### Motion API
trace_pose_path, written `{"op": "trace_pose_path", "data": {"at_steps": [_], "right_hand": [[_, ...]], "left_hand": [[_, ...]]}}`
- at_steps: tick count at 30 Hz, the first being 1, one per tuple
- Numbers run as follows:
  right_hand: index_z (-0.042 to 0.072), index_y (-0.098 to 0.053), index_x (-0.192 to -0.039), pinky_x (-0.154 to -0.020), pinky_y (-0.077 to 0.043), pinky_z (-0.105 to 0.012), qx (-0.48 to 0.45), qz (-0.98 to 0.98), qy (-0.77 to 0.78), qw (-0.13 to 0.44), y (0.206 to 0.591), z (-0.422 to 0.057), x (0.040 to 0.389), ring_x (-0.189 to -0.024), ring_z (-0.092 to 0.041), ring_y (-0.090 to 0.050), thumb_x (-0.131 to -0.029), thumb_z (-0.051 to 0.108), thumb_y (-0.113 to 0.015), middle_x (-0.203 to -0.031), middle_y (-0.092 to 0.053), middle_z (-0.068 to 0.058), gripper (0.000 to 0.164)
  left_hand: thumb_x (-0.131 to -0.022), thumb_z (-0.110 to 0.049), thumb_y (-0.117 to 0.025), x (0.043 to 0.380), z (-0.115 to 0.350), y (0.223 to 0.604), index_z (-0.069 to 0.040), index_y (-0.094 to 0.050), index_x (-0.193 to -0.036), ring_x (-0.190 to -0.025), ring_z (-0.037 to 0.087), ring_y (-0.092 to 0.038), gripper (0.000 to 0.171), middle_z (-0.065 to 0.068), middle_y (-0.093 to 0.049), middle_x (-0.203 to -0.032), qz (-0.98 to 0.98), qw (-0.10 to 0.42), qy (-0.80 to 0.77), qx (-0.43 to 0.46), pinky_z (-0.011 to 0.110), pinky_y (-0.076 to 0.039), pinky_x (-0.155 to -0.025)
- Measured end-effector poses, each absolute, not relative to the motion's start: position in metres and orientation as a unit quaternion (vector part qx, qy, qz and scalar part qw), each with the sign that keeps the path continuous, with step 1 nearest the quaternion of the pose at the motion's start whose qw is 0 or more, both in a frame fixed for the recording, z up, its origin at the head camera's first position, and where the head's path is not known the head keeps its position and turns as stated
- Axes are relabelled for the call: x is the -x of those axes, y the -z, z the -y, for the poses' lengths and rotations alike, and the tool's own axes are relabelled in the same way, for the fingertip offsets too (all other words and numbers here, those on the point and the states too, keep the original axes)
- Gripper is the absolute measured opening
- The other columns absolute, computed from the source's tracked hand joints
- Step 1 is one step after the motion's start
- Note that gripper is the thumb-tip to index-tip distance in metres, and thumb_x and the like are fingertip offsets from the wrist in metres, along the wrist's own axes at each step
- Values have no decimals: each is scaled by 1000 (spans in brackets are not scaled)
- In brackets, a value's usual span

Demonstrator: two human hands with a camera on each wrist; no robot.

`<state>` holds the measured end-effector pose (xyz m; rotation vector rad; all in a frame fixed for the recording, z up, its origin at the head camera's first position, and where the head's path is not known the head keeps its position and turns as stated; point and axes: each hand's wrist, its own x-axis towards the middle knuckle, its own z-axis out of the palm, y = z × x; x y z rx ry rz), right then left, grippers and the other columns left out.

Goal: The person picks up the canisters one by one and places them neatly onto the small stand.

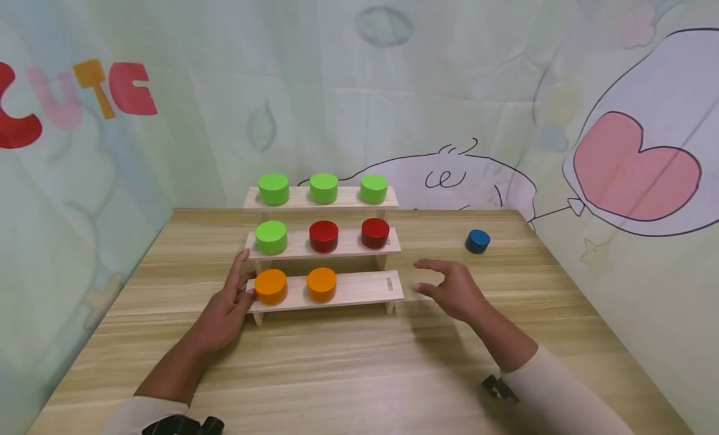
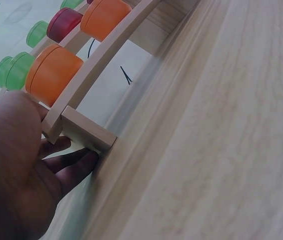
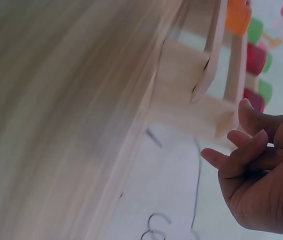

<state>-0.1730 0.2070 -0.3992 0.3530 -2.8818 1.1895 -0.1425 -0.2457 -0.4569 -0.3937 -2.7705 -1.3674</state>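
Observation:
A pale wooden stand with three stepped shelves stands on the table in the head view. My left hand (image 1: 221, 316) holds the left end of its front shelf (image 1: 359, 289), thumb by the plank and other fingers by the leg (image 2: 87, 129). Two orange short cylinders (image 1: 271, 286) sit on that shelf, whose right end is bare. The middle shelf carries a green cylinder (image 1: 271, 238) and two red ones (image 1: 324, 236); three green cylinders (image 1: 323, 188) line the top shelf. Right of the stand, my right hand (image 1: 456, 290) hovers with thumb and index finger apart, holding nothing.
A blue cylinder (image 1: 477, 241) lies on the wood-grain table (image 1: 337, 372) at the back right, beyond my right hand. Behind the table hangs a printed curtain (image 1: 213, 110) with cartoon drawings, which also runs along both sides.

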Motion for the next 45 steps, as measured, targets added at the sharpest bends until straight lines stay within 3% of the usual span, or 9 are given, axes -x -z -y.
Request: {"op": "trace_pose_path", "data": {"at_steps": [3,5,9,24,28,31,34,38,45], "right_hand": [[5,-74,-141,-91,-60,-45,-100,926,-364,12,403,-218,182,-63,-19,-54,-98,14,-84,-148,-70,-20,45],[4,-73,-141,-106,-56,-56,-88,931,-353,18,405,-225,188,-93,-31,-73,-99,14,-82,-149,-69,-21,44],[2,-72,-143,-114,-52,-63,-81,934,-347,24,408,-235,199,-147,-45,-58,-101,14,-79,-152,-65,-24,44],[-2,-61,-153,-114,-51,-65,-55,944,-326,6,408,-267,240,-149,-55,-51,-107,16,-73,-160,-53,-34,51],[-1,-58,-155,-89,-64,-51,-21,937,-347,-8,408,-278,251,-118,-52,-69,-107,19,-72,-162,-48,-37,54],[0,-56,-158,-73,-65,-39,5,927,-373,-24,407,-286,257,-112,-49,-68,-107,20,-73,-166,-39,-38,57],[0,-54,-159,-72,-65,-34,14,929,-368,-26,409,-292,260,-124,-49,-66,-107,22,-73,-169,-34,-39,58],[-1,-55,-158,-69,-60,-29,21,931,-365,-14,411,-302,264,-114,-47,-68,-107,21,-73,-165,-40,-41,58],[-1,-61,-152,-100,-56,-43,54,920,-389,7,413,-313,274,-148,-53,-51,-102,13,-77,-167,-46,-29,54]], "left_hand": [[-120,-20,-40,142,245,456,-40,13,-175,-146,60,-52,79,37,-41,-167,890,13,437,125,78,-35,-119],[-120,-20,-40,142,245,455,-40,13,-175,-146,59,-53,79,36,-41,-168,890,12,438,124,78,-35,-119],[-119,-19,-40,142,245,455,-39,13,-175,-147,58,-52,80,36,-41,-168,890,10,439,124,77,-35,-119],[-120,-21,-40,142,246,456,-40,14,-174,-147,58,-52,79,35,-40,-169,890,8,439,120,77,-36,-119],[-120,-21,-40,142,246,457,-41,14,-174,-147,58,-52,79,35,-40,-169,889,7,441,120,77,-36,-119],[-120,-21,-40,143,246,457,-42,13,-174,-147,58,-53,79,35,-40,-169,888,8,442,122,77,-36,-119],[-120,-20,-41,143,246,456,-41,13,-174,-145,58,-55,79,36,-41,-168,888,9,443,125,77,-38,-118],[-120,-19,-40,144,245,456,-41,13,-175,-146,56,-55,80,35,-42,-168,888,9,442,127,75,-40,-118],[-120,-19,-40,144,245,456,-42,14,-174,-148,56,-52,80,34,-41,-169,890,6,440,118,75,-37,-120]]}}
